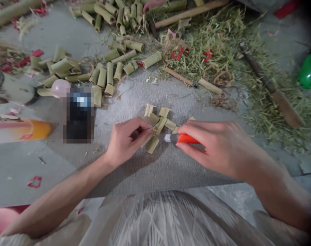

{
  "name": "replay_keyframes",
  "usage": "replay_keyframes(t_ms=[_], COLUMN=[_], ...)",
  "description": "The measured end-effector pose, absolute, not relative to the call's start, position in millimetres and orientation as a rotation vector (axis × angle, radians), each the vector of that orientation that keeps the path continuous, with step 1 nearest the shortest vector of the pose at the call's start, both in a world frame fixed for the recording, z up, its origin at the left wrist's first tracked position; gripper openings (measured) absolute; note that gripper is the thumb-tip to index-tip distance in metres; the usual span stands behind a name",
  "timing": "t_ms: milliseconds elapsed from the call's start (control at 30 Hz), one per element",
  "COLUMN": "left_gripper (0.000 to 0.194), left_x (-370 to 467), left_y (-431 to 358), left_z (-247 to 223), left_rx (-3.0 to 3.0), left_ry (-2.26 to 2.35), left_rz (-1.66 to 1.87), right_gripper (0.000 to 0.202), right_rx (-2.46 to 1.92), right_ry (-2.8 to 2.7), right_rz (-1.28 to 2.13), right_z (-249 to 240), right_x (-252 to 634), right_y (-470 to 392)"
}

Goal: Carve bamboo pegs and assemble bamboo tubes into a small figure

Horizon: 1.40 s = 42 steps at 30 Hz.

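My right hand (209, 143) is wrapped round the orange handle of a utility knife (187, 138). Its blade points left, to the near side of a small figure of joined split bamboo pieces (160, 124). From the other side my left hand (131, 140) pinches thumb and forefinger together at the figure's left edge. What lies between those fingertips is too small to tell; thin strands seem to show there. The bamboo figure rests on the grey table mat (145, 174), its pieces crossing at angles. Part of its right end is hidden behind my right hand.
Cut bamboo tubes (101, 77) lie in heaps beyond my hands. Green shavings (211, 37) spread at the back right, with a long-handled blade (273, 89) on them. A wooden-handled hammer (191, 13) lies at the back. A pink balloon (61, 88) and an orange-ended bottle (39, 130) are on the left.
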<state>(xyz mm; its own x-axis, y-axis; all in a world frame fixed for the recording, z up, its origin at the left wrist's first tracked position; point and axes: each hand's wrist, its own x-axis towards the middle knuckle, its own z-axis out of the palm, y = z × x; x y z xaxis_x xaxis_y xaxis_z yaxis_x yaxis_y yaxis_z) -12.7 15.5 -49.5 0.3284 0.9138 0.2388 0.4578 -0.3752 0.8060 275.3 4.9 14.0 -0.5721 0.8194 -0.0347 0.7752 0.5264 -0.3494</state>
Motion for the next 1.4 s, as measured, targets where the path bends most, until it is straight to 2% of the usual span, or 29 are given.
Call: replay_keyframes(t_ms=[133, 400, 733, 933, 1167, 1400], left_gripper=[0.012, 0.021, 0.026, 0.028, 0.031, 0.03], left_x=[-12, -13, -9, -3, -10, -32], left_y=[14, 13, 12, 10, 11, 40], left_z=[-47, -51, -58, -56, -57, -58], left_rx=[1.986, 2.078, 2.324, 2.275, 1.965, 1.801], left_ry=[1.231, 1.127, 0.929, 0.897, 1.258, 1.563], left_rz=[0.914, 0.924, 0.974, 0.925, 1.108, 1.332], right_gripper=[0.016, 0.019, 0.017, 0.021, 0.013, 0.017], right_rx=[-1.37, -1.334, -1.445, -1.536, -1.655, -1.748], right_ry=[-2.682, -2.716, -2.554, -2.433, -2.34, -2.227], right_rz=[0.324, 0.096, 0.052, -0.048, -0.058, -0.052], right_z=[10, 5, -13, -25, -22, -14], right_x=[262, 246, 238, 235, 242, 261], right_y=[-6, -6, -17, -20, -15, -5])
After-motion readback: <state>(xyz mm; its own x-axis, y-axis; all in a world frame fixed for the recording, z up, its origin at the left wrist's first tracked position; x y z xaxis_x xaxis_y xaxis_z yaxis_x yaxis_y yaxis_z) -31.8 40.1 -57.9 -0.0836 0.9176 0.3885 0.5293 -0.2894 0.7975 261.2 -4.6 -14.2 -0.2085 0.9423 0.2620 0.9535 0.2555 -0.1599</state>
